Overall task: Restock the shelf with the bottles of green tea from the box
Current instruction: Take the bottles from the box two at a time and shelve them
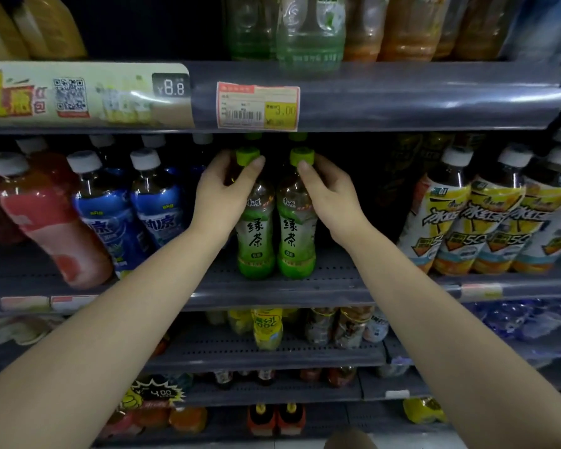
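Two green tea bottles with green caps and green labels stand upright side by side at the front of the grey middle shelf [334, 280]. My left hand [221, 192] grips the neck of the left bottle [255, 234]. My right hand [331, 192] grips the neck of the right bottle [297, 234]. More green caps show in the dark behind them. The box is not in view.
Blue-labelled bottles [156, 205] and a pink drink [49, 222] stand left of the tea. Yellow iced-tea bottles [486, 222] fill the right side, past a dark gap [370, 189]. A price rail with a 3.00 tag [258, 105] hangs overhead. Lower shelves hold more drinks.
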The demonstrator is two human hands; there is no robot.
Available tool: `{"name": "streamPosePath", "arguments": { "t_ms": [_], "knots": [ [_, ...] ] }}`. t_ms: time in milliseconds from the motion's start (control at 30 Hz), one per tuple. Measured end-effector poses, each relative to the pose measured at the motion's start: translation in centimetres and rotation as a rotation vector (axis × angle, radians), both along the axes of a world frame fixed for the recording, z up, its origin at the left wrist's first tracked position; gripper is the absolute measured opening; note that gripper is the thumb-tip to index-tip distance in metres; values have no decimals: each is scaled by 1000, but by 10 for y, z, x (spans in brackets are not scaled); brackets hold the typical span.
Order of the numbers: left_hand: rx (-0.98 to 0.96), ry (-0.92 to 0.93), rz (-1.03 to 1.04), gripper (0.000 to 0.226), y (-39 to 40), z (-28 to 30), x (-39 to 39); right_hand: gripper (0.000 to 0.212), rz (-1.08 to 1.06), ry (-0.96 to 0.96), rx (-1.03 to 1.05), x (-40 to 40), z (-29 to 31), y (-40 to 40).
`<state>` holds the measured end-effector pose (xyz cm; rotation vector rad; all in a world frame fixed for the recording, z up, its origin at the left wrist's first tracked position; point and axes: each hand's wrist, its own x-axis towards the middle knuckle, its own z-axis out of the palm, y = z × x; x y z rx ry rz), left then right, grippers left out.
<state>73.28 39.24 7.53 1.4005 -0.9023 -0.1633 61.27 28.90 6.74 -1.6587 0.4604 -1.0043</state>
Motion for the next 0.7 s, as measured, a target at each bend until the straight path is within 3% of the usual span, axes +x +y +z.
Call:
{"name": "streamPosePath", "arguments": {
  "t_ms": [133, 267, 467, 700],
  "knots": [
    [58, -62, 7, 24, 6, -2, 0, 60, -56, 155, -138, -8, -4, 4],
    [253, -252, 43, 77, 18, -18, 3, 90, -110, 306, -311, -18, -18, 14],
    [262, -252, 51, 84, 18, -24, 9, 81, -118, 184, -248, -14, -23, 4],
    [223, -146, -60, 77, 15, -24, 11, 79, -183, 276, -316, -17, -24, 0]
  ]
}}
